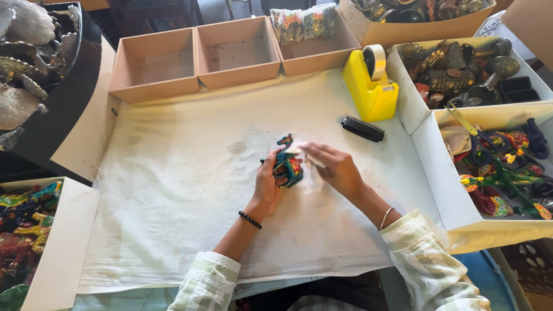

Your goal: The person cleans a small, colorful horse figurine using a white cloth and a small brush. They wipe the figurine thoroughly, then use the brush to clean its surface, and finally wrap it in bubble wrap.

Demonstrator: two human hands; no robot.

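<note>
While left hand (268,185) is gripping painted animal figurine (288,162) over white cloth (173,196) at table middle, right hand (337,167) is pinching pale wipe (305,151) against its head. Figurine standing upright, neck looking thin. Judging risk: pressing too hard snapping neck, or grip slipping, figure dropping near black brush (362,128) and yellow tape dispenser (370,86).

One head-worn camera looks steeply down, fairly near, at the cloth-covered table (173,190) ringed by boxes.
</note>
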